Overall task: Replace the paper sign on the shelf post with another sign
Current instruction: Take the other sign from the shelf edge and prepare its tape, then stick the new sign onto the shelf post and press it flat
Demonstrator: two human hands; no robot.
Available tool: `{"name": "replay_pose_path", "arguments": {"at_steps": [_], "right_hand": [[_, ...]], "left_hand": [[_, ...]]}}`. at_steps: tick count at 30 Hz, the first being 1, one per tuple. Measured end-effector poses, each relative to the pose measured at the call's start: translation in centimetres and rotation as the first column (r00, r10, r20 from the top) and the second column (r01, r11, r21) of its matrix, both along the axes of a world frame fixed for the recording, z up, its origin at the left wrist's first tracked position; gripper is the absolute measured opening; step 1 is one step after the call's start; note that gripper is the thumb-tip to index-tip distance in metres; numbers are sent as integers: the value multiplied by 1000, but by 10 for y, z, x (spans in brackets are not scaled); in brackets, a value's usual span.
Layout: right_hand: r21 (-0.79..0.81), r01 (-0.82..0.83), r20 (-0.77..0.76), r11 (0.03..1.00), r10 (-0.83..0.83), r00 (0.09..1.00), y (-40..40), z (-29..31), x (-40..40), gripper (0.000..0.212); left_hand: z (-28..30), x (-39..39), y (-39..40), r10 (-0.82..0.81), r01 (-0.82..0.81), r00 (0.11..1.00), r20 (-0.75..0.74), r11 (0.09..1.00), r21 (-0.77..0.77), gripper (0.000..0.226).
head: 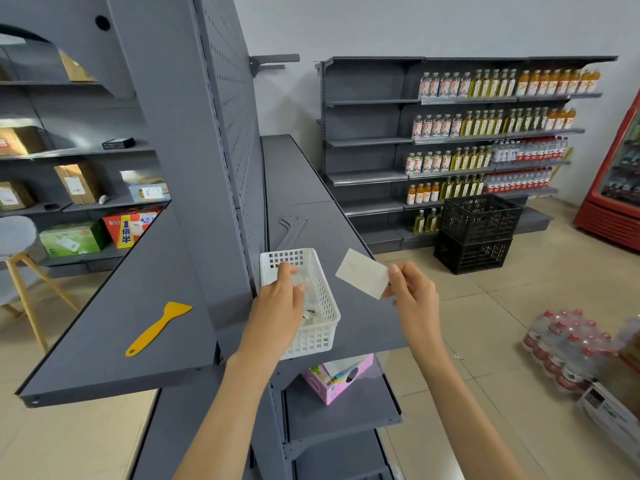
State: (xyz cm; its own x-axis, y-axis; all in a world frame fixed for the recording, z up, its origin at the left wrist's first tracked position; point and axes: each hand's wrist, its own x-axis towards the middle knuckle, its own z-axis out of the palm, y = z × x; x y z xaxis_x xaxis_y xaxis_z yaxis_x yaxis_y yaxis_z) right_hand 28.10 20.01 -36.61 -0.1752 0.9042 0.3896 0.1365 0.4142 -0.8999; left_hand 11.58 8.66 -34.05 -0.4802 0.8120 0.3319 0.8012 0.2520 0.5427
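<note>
Two bare forearms reach up from the bottom edge toward a grey shelf (349, 237). At the left hand (277, 306), the fingers curl down inside a white plastic basket (322, 299) that sits on the shelf beside the upright shelf post (180, 140); whether they grip anything in there I cannot tell, since the hand hides most of the basket's contents. At the right hand (412, 289), thumb and fingertips pinch one corner of a small pale paper sign (362, 273), raised just right of the basket and tilted, its face blank from this angle.

Left of the post, a yellow plastic scraper (157, 329) lies flat on a second grey shelf board (114, 341), well apart from the hands. Under the basket's shelf, a pink box (332, 379) rests on a lower shelf.

Farther off, two black crates (478, 233) are stacked on the tiled floor in front of wall shelving lined with bottles (485, 119). Shrink-wrapped water bottles (568, 348) lie on the floor at right.
</note>
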Motion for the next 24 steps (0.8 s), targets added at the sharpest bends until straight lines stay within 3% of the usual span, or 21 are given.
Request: {"name": "replay_pose_path", "arguments": {"at_steps": [4, 9, 13, 16, 18, 21, 24], "right_hand": [[33, -12, 6, 999, 12, 1000, -12, 7, -1, 25], [157, 65, 16, 985, -68, 998, -33, 18, -6, 20], [429, 106, 49, 897, -141, 989, -54, 31, -10, 12], [671, 75, 63, 737, -158, 985, -65, 39, -8, 20], [760, 48, 63, 648, -148, 987, -72, 45, -8, 31], [819, 48, 43, 572, -145, 988, -85, 58, -16, 35], [804, 25, 30, 593, -83, 996, -101, 75, -28, 33]], "left_hand": [[0, 3, -4, -35, 34, 999, 9, 996, 84, 15], [15, 24, -25, -150, 87, 953, 264, 968, 237, 42], [37, 32, -36, -342, 171, 735, 585, 929, 329, 33], [55, 31, -42, -421, 137, 596, 683, 892, 430, 32], [66, 29, -48, -453, 103, 550, 702, 871, 481, 27], [83, 23, -58, -491, 108, 590, 641, 835, 540, 12], [103, 11, -71, -531, 155, 665, 525, 786, 599, 10]]}}
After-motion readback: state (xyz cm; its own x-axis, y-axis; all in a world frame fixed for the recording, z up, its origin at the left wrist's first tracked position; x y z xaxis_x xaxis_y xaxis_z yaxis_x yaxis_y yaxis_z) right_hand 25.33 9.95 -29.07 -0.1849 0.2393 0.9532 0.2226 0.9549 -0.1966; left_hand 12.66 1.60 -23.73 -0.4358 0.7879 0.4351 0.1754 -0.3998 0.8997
